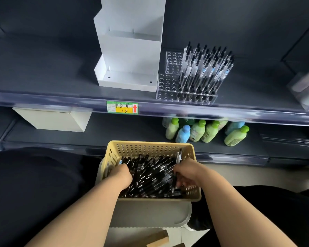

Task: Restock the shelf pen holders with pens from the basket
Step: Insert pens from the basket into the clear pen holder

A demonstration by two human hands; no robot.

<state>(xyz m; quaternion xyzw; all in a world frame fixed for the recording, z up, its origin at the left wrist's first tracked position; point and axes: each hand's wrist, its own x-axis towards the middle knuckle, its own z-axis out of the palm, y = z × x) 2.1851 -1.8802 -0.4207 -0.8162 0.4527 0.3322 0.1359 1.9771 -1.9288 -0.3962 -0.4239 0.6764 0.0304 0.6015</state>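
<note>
Pens [150, 175] piled in yellow basket [150, 144] below shelf [61, 101]. R hand [187, 173] curled round a few pens, basket's right side. L hand [122, 175] dug into pile, fingers hidden; grip unclear.

The left hand [122, 174] has its fingers buried in the pens [150, 175], grip unclear. The right hand [187, 173] curls round pens that hide its fingertips. At twelve o'clock the white display stand [130, 50] runs off the top edge. At three o'clock a blurred clear box [307, 90] is cropped. The price label [122, 107] has unreadable fine print.
</note>
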